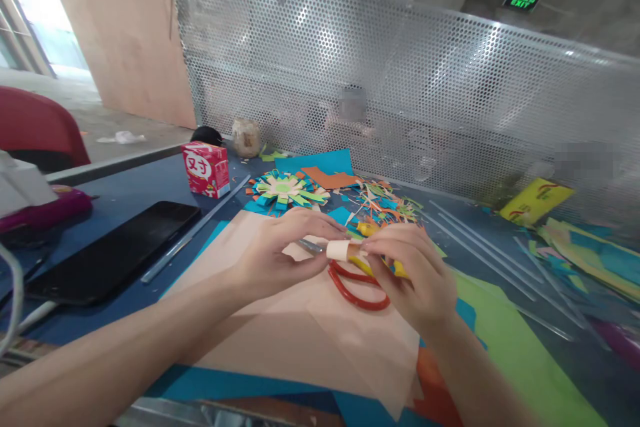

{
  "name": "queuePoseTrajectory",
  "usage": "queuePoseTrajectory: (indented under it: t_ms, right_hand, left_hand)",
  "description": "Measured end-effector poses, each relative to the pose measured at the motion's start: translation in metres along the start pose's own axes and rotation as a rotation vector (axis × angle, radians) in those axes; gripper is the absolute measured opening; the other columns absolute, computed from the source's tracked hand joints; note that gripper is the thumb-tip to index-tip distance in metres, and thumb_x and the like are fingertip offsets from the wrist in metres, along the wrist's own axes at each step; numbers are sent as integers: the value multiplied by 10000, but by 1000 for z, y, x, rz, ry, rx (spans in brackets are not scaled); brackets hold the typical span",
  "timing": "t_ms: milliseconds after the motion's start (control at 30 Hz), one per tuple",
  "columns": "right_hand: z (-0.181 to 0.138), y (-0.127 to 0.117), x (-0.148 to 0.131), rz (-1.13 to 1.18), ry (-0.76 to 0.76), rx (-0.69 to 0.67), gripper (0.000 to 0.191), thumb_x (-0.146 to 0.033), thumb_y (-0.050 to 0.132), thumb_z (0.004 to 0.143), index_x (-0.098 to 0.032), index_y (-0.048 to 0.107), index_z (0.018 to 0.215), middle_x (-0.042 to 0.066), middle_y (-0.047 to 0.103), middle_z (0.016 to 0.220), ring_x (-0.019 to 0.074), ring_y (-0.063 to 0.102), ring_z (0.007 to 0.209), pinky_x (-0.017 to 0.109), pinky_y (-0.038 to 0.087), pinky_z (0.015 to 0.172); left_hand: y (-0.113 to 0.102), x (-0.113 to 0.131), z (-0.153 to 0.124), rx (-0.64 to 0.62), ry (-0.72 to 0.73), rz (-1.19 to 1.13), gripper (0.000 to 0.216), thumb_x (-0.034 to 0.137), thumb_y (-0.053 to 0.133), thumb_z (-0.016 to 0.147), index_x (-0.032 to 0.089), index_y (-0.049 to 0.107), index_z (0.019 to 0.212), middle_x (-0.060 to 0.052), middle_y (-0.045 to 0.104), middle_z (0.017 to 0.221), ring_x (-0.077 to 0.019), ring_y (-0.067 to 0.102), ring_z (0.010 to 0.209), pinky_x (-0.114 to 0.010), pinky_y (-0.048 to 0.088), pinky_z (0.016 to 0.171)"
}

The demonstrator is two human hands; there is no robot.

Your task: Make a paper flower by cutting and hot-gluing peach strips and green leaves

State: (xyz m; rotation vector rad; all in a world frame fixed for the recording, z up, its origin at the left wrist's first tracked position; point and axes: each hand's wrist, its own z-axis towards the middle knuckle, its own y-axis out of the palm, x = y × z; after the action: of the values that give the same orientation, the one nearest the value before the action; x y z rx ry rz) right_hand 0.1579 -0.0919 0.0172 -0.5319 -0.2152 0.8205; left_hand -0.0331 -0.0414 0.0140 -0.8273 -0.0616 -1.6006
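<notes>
Near mid-bench (150,187), above the red scissors (357,288), the peach paper strip (339,251) is being curled. The left hand (280,255) and right hand (413,275) each have their grip pinched on it. Keeping the curl tight likely calls for steady pressure.

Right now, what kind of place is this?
Probably a paper-craft workbench in a shared indoor workshop: the left hand and right hand hold a paper roll over red-handled scissors, with cut paper scraps, a paper flower and a perforated metal screen behind.
</notes>
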Motion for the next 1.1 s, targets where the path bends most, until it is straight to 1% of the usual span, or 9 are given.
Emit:
queuePoseTrajectory:
  t_ms: [133,267,500,633,767,867,933,1000,1100]
  right_hand:
    - [1,1,0,50,12,-1,238,-70,521,763,-239,514,930,24,614,824,162,565,775,335,480,713]
    - [1,2,-1,82,25,3,219,-65,515,766,-230,519,910,25,607,815,161,560,774,326,475,703]
    - [1,1,-1,112,23,-21,222,-63,518,771,-230,513,917,23,599,813,151,549,770,311,472,685]
    - [1,1,-2,118,19,-30,228,-52,531,761,-217,515,918,29,601,824,148,546,782,313,466,708]
    - [1,2,-3,117,60,-2,272,-67,534,763,-227,509,982,22,601,826,143,545,728,309,462,675]
    - [2,0,-3,108,42,-15,312,-72,549,756,-213,507,1032,26,588,825,140,534,721,295,455,654]
    - [3,0,-3,101,34,-45,293,-75,564,747,-202,524,1008,32,577,832,141,533,746,286,454,656]
    - [3,0,-3,103,59,-74,241,-93,571,746,-199,542,961,39,567,849,141,538,765,275,456,649]
    - [3,3,-3,129,119,-99,151,-118,561,757,-201,548,882,39,558,852,133,546,754,251,455,616]
  left_hand:
    - [0,-1,0,18,53,0,173,127,561,692,206,612,838,-44,675,833,-175,599,865,-314,469,781]
    - [-1,0,1,18,116,13,212,81,555,691,202,605,858,-44,669,815,-167,603,843,-305,476,761]
    - [-2,-1,1,21,177,50,244,61,569,668,214,600,855,-52,647,939,-171,587,904,-314,467,800]
    - [-2,-1,1,27,195,62,227,51,561,668,203,589,834,-59,639,925,-165,586,885,-309,476,782]
    - [-1,-1,3,38,244,85,195,59,555,679,188,583,822,-65,636,882,-163,584,858,-315,482,765]
    - [-1,-1,3,68,284,104,183,52,565,675,170,578,814,-71,626,859,-157,579,829,-314,487,743]
    - [-1,-1,3,74,284,104,190,51,574,672,167,575,822,-69,621,851,-154,574,824,-315,487,742]
    - [-1,-2,3,78,268,91,192,58,582,673,170,573,829,-63,619,845,-154,570,823,-314,485,740]
    - [1,-4,2,97,183,25,165,74,597,675,171,564,804,-53,611,834,-151,567,819,-306,476,735]
